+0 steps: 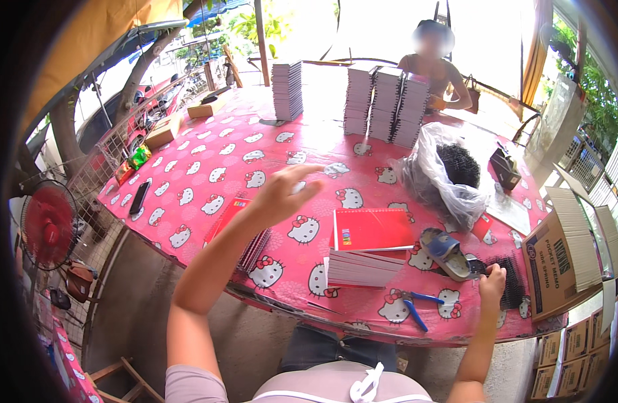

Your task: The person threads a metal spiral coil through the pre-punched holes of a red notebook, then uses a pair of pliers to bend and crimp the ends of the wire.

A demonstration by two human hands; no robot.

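With right hand [492, 279] at loose black spiral coils [512, 282], left hand [289, 195] raised over the tabletop [215, 154].
With left fingers spread wide, right ones pinched narrow; cannot tell whether around a coil. Could snag neighbouring coils, if lifted from so dense a heap; could nudge the slipper [446, 252], just beside, into the red spiral notebooks [373, 228].

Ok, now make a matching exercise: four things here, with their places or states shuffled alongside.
Things:
1. Blue-handled pliers
2. Clear plastic bag
3. Right hand
4. Left hand

Places or states:
A. Raised, nothing visibly held
B. Holding black coils
C. On pink patterned tablecloth, handles spread
D. At the loose black coil pile

Right pairs: 1-C, 2-B, 3-D, 4-A
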